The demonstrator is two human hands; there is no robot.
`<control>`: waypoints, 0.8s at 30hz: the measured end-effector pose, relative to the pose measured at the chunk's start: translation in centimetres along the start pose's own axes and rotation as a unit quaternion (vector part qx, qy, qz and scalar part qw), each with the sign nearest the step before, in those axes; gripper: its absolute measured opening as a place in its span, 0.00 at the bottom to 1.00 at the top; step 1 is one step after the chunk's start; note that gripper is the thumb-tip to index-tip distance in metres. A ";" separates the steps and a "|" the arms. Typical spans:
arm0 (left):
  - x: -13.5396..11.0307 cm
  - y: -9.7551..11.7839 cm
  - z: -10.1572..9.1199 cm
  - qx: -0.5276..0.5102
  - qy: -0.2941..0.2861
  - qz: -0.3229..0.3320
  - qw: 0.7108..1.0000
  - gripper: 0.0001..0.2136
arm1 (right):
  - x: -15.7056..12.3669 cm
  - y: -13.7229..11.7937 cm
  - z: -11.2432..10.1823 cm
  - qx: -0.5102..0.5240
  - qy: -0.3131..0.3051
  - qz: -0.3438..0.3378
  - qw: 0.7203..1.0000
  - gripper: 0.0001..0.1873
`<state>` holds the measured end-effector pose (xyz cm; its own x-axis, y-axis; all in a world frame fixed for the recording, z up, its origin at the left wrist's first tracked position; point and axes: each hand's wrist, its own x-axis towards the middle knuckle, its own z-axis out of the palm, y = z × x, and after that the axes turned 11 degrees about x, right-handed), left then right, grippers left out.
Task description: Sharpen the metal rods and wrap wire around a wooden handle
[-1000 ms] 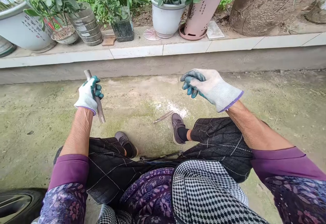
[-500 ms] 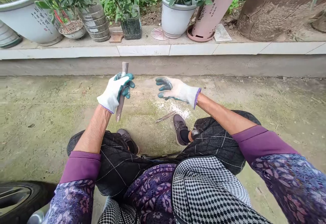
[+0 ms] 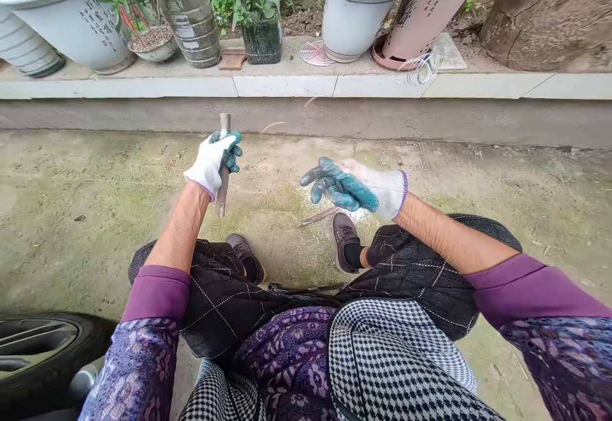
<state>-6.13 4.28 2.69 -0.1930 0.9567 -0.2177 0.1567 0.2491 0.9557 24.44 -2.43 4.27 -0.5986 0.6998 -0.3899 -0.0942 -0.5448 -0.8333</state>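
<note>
My left hand (image 3: 215,161), in a white and teal work glove, is closed around a short wooden stick (image 3: 222,201) held nearly upright. Pale thread or thin wire is wound near the stick's upper part, just above my fingers. To the right, my right hand (image 3: 342,185), in a matching glove, is held up with its fingers apart and loosely bent; nothing shows in it. Loose loops of thin pale wire or line (image 3: 421,69) appear in front of the pink pot, and faint arcs of it show between there and my left hand.
A second stick (image 3: 318,217) lies on the concrete beside my right shoe (image 3: 345,242), near white crumbs (image 3: 356,215). Ahead runs a tiled ledge (image 3: 287,85) with a white pot (image 3: 356,25), a pink pot (image 3: 421,19) and other planters. A vehicle wheel (image 3: 43,351) stands at lower left.
My right hand has moved right and slightly down, turning so more teal palm shows. Loose loops of line now appear by the pink pot. The left hand still grips the stick.
</note>
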 end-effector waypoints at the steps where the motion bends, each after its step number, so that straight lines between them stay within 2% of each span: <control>1: 0.0 -0.1 0.1 0.006 -0.003 0.002 1.000 0.09 | 0.0 -0.1 0.0 -0.001 0.007 -0.010 1.000 0.20; 3: -0.1 -0.1 0.3 0.013 -0.009 0.000 1.000 0.10 | 0.1 -0.1 -0.1 -0.012 0.033 -0.044 0.998 0.16; 7: -0.9 0.1 0.9 0.029 -0.034 0.007 0.999 0.10 | 1.2 0.8 -0.5 -0.126 0.103 -0.112 0.980 0.25; 10: -2.2 0.3 1.8 0.057 -0.085 0.019 0.995 0.10 | 2.7 1.7 -0.9 -0.252 0.139 -0.160 0.944 0.26; 13: -3.5 0.6 3.0 0.068 -0.153 0.030 0.985 0.11 | 4.3 2.1 -0.9 -0.293 0.145 -0.188 0.926 0.28; 16: -4.1 0.8 3.9 0.052 -0.210 0.039 0.976 0.12 | 5.5 2.3 -0.3 -0.257 0.128 -0.168 0.943 0.30; 19: -4.1 0.9 4.3 0.044 -0.233 0.040 0.971 0.13 | 5.7 2.5 0.7 -0.165 0.089 -0.091 0.978 0.27; 22: -3.6 0.9 4.0 0.045 -0.202 0.028 0.978 0.13 | 4.8 2.3 1.5 -0.109 0.069 -0.031 0.991 0.17; 24: -3.1 0.7 3.3 0.035 -0.161 0.014 0.986 0.13 | 3.7 1.7 1.8 -0.098 0.085 -0.041 0.991 0.11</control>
<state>-2.25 1.99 3.40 0.1281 0.9587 -0.2539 0.2259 0.2210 0.9487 20.61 -1.61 2.16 -0.4510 0.8151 -0.3635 0.0281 -0.3941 -0.9186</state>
